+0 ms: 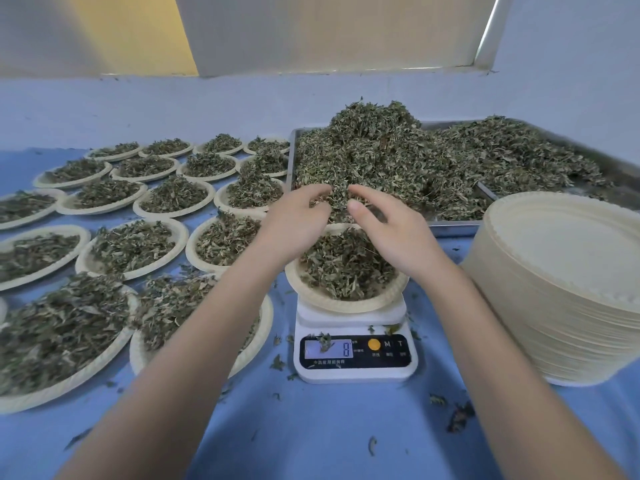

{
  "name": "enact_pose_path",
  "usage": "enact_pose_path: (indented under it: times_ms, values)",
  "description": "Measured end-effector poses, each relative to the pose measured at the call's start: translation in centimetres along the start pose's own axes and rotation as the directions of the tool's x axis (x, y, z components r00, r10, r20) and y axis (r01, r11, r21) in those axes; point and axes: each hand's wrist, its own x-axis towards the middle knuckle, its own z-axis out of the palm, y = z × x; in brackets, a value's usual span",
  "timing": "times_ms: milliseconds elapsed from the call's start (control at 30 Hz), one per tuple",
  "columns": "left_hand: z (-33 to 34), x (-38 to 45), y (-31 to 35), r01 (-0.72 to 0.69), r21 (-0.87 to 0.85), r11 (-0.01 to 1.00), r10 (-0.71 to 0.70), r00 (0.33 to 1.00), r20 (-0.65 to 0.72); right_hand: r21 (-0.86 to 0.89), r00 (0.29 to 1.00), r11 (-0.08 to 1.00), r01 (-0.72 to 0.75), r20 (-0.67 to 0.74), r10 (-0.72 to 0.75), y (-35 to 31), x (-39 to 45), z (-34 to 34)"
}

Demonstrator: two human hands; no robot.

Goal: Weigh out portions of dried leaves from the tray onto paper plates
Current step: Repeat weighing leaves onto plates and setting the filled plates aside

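Dried leaves (341,199) between both hands (294,223).

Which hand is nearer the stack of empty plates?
Right. The right hand hovers over the plate on the scale, just left of the stack of empty plates; the left hand is farther left, toward the filled plates.
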Motion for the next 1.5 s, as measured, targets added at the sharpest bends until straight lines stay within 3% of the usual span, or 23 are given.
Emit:
enact_pose_path:
  times_ms: [133,233,333,500,733,967,1300,1500]
  values:
    - [1.1,-0.4,-1.3,-0.034,-0.240,0.970,-0.007,0.985,-0.170,-0.227,0.999,0.973,0.046,0.021,-0.042,0.0,-0.5,0.4]
    - [1.4,-0.9,-1.9,-0.023,-0.419,0.908,-0.087,0.967,-0.241,-0.480,0.996,0.874,0.072,0.079,-0.039,-0.4,-0.7,0.6]
    - [1.7,-1.4,-2.4,-0.005,-0.463,0.887,-0.129,0.958,-0.257,-0.615,0.990,0.781,0.106,0.140,-0.024,-0.3,-0.4,1.1]
    - [2.2,-2.0,-3.0,0.018,-0.492,0.870,-0.170,0.949,-0.266,-0.678,0.983,0.715,0.170,0.171,-0.072,-0.3,-0.1,2.7]
    - [2.1,-2.4,-3.7,0.027,-0.510,0.860,-0.193,0.941,-0.276,-0.593,0.949,0.741,0.314,0.213,-0.231,-0.7,0.9,3.0]
    - [2.0,-1.6,-3.7,0.014,-0.532,0.846,-0.176,0.951,-0.255,-0.469,0.944,0.823,0.321,0.085,-0.319,-2.8,3.2,1.1]
    - [2.0,0.0,-2.4,-0.005,-0.534,0.846,-0.136,0.965,-0.224,-0.384,0.946,0.879,0.282,-0.042,-0.322,-4.6,5.1,-0.7]
    - [2.1,0.8,-1.9,0.022,-0.610,0.792,-0.172,0.967,-0.189,-0.289,0.948,0.923,0.253,-0.115,-0.295,-4.6,5.4,-1.3]
